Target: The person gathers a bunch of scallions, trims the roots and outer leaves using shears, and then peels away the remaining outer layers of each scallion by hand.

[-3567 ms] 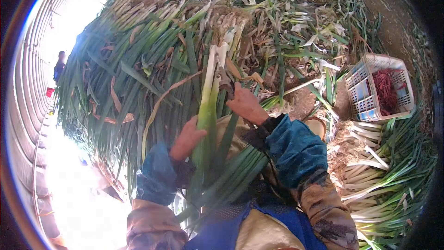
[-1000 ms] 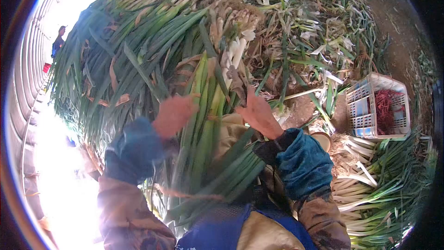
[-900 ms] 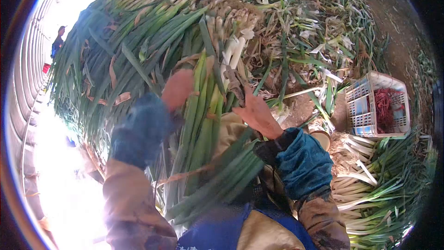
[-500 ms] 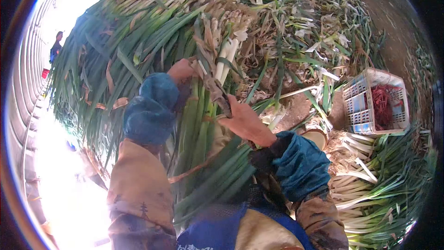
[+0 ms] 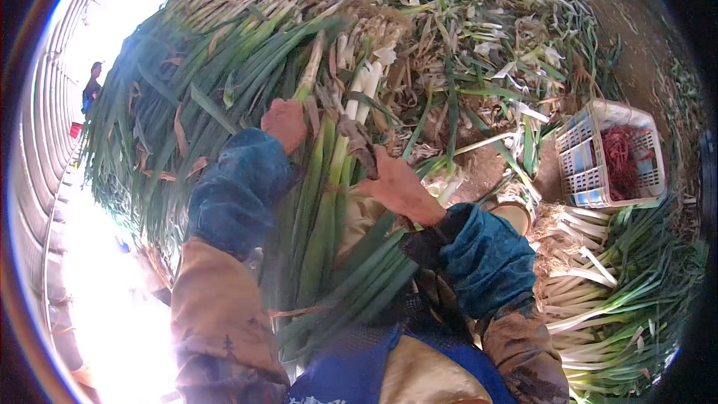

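My left hand (image 5: 284,126) is closed around a green onion (image 5: 310,67), whose pale stem sticks up above the fist. My right hand (image 5: 404,188) is closed on a limp, withered brown leaf (image 5: 357,142), to the right of the left hand. Between and below the hands, long green leaves (image 5: 318,224) run down towards my lap. Just above the right hand lie thick white onion stems (image 5: 365,86) with roots at the top. The fingertips of the right hand are partly hidden.
A big heap of green onions (image 5: 187,82) fills the left side. Torn leaves (image 5: 486,52) litter the ground beyond. At right stand a white crate (image 5: 572,172) holding red ties (image 5: 621,161) and a row of trimmed onions (image 5: 576,284). A person (image 5: 92,88) is far left.
My left hand has moved slightly left and down, and the onion's pale stem now shows above it. The withered leaf at my right hand has come down a little.
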A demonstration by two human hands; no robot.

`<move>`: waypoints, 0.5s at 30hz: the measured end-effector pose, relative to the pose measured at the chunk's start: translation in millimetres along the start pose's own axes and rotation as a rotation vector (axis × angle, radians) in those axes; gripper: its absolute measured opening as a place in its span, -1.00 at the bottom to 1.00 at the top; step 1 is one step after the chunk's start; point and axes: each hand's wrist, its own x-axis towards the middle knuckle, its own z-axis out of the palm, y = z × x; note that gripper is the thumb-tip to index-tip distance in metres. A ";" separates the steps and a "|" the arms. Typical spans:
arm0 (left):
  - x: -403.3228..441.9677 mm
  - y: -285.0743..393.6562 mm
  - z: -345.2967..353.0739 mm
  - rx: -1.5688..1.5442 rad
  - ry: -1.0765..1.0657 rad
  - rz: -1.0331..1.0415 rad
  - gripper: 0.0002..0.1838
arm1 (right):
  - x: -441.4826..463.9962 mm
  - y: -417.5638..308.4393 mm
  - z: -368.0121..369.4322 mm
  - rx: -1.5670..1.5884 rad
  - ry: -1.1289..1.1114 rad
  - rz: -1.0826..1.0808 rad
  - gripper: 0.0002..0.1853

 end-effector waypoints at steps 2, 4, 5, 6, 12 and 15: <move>-1.0 -3.9 12.7 0.135 0.090 -0.037 -0.71 | -5.9 -10.8 4.6 -0.013 -0.050 -0.013 -0.40; -4.9 -2.8 13.7 0.246 0.225 -0.066 -0.75 | -10.6 -18.4 8.9 -0.025 -0.123 -0.052 -0.47; -6.6 -3.3 13.8 0.215 0.184 -0.065 -0.75 | -11.8 -22.0 10.6 -0.038 -0.138 -0.058 -0.46; -9.1 -1.4 6.1 0.182 0.145 -0.067 -0.76 | -12.3 -25.2 11.6 -0.052 -0.153 -0.066 -0.46; -17.7 0.0 -40.9 0.031 -0.098 -0.048 -0.68 | 1.9 -15.2 14.6 0.083 -0.118 -0.051 -0.41; -26.8 -12.7 -39.2 -0.094 -0.178 -0.044 -0.63 | 0.7 -16.3 14.7 0.099 -0.118 -0.040 -0.37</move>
